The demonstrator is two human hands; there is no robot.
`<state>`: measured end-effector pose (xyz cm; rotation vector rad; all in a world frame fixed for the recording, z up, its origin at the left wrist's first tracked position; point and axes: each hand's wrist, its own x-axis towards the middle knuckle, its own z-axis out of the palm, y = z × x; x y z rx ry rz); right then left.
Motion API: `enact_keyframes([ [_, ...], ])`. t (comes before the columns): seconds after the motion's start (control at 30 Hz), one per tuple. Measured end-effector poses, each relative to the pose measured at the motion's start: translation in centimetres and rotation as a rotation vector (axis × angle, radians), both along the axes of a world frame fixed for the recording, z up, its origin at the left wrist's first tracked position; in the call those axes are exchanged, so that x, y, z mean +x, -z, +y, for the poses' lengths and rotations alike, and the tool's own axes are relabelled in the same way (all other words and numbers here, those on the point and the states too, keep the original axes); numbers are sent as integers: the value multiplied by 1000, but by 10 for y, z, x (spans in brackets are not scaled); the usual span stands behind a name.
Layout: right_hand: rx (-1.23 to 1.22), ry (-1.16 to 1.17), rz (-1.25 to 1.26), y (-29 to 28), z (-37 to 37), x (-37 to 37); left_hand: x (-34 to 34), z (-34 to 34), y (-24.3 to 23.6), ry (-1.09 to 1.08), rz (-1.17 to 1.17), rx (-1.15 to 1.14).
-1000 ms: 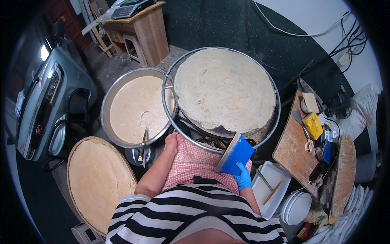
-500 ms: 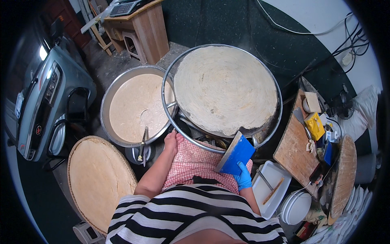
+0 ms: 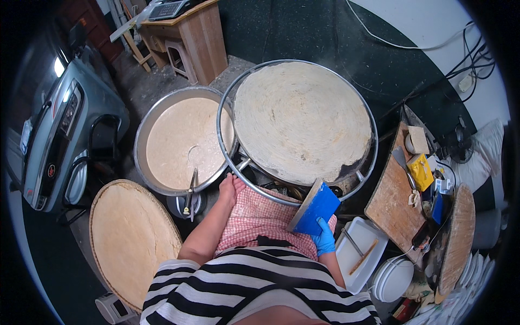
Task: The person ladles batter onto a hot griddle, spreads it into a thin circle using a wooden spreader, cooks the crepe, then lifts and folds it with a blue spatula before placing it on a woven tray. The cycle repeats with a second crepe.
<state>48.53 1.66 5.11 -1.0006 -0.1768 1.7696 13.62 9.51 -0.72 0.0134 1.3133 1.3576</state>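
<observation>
In front of me is a large round griddle (image 3: 303,119) coated with a pale, thin layer of batter, with a dark bare patch at its lower right edge. A metal ring (image 3: 375,142) runs around it. My right hand (image 3: 325,236), in a blue glove, grips a flat blue scraper (image 3: 315,210) with a pale worn edge. It is tilted near the griddle's front rim. My bare left hand (image 3: 229,188) is beside the ring at the front left, against the checked apron (image 3: 254,216). Its fingers are curled and partly hidden; what they hold cannot be made out.
Left of the griddle stands a metal basin (image 3: 142,162) of batter with a ladle (image 3: 190,192) in it. A round tray of pale flat sheets (image 3: 130,238) lies lower left. At right are a wooden board (image 3: 398,189), a white tub (image 3: 352,271) and white buckets (image 3: 394,277). A vehicle (image 3: 70,135) stands far left.
The ring's spokes and the griddle's dark patch have turned counterclockwise; the patch is now farther right. Both hands stay nearly in place, and the scraper has hardly shifted.
</observation>
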Motion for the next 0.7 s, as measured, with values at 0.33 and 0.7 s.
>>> enact_keyframes([
  [0.33,44,-14,29,-4,-1,0,-3,0,9,-12,-55,48],
  [0.7,29,2,-15,-6,-1,0,-3,-2,9,14,-52,59],
])
